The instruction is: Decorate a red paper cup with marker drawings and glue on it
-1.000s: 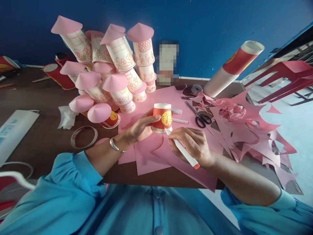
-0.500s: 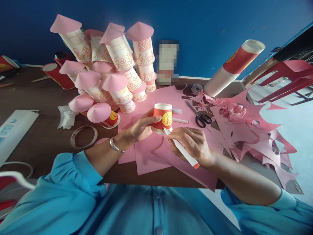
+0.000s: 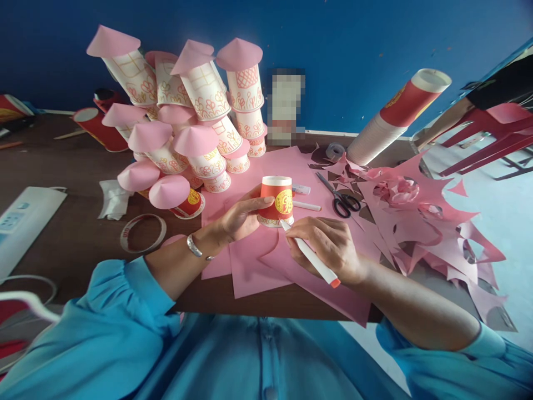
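My left hand (image 3: 241, 215) grips a red paper cup (image 3: 270, 201) with a yellow emblem, upside down, its white rim band at the bottom carrying small drawn marks. In my right hand (image 3: 325, 244) is a white marker (image 3: 312, 256) with an orange end, its tip at the cup's lower band. Pink paper sheets (image 3: 258, 278) lie beneath both hands. Just behind the cup rest a second white marker (image 3: 308, 206) and a glue stick (image 3: 301, 189). Black-handled scissors (image 3: 342, 200) lie to the right of these.
Paper-cup towers (image 3: 204, 94) with pink cone roofs crowd the back left. A leaning cup stack (image 3: 387, 122) stands at the back right, above pink paper scraps (image 3: 437, 222). A tape roll (image 3: 142, 233) lies left. Beyond the table are a red stool (image 3: 495, 128) and another person's arm (image 3: 445, 119).
The marker tip has shifted very slightly to the right along the cup's lower band. My left hand and the cup are almost still. The other person's arm at right has moved a little.
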### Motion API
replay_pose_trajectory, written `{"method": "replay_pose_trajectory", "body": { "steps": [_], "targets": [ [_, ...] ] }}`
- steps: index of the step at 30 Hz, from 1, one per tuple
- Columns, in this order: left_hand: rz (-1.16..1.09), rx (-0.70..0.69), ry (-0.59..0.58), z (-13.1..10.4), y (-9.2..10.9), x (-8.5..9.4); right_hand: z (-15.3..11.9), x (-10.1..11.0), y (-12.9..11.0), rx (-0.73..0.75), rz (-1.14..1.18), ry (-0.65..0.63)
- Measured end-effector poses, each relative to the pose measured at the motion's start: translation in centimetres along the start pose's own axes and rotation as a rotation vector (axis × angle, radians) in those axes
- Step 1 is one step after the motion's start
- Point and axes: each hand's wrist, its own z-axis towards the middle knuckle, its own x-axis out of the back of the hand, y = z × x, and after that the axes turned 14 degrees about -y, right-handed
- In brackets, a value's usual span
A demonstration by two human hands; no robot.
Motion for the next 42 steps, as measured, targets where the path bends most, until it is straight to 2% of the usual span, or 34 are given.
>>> {"method": "replay_pose_trajectory", "body": {
  "steps": [9,12,16,25,33,37,42],
  "targets": [
    [0.015,0.056,-0.023,-0.06,0.15,0.11,0.0,-0.08,0.06,0.005,-0.002,0.021],
    [0.01,0.049,-0.054,-0.08,0.18,0.12,0.16,0.03,0.04,0.03,0.014,0.073],
    [-0.002,0.038,-0.041,0.01,0.11,0.13,0.26,0.01,0.03,0.045,0.023,0.125],
    [-0.026,0.031,0.093,-0.1,0.08,0.38,-0.16,-0.46,0.09,0.051,0.014,0.073],
    [0.043,0.056,-0.012,-0.28,0.61,-0.39,-0.1,-0.6,0.1,0.076,0.019,0.06],
    [0.064,0.099,0.007,-0.45,0.56,0.08,-0.04,-0.49,0.1,0.081,0.019,0.065],
    [0.008,0.034,0.019,-0.27,-0.13,0.24,-0.04,-0.21,0.21,0.038,0.014,0.065]
  ]
}}
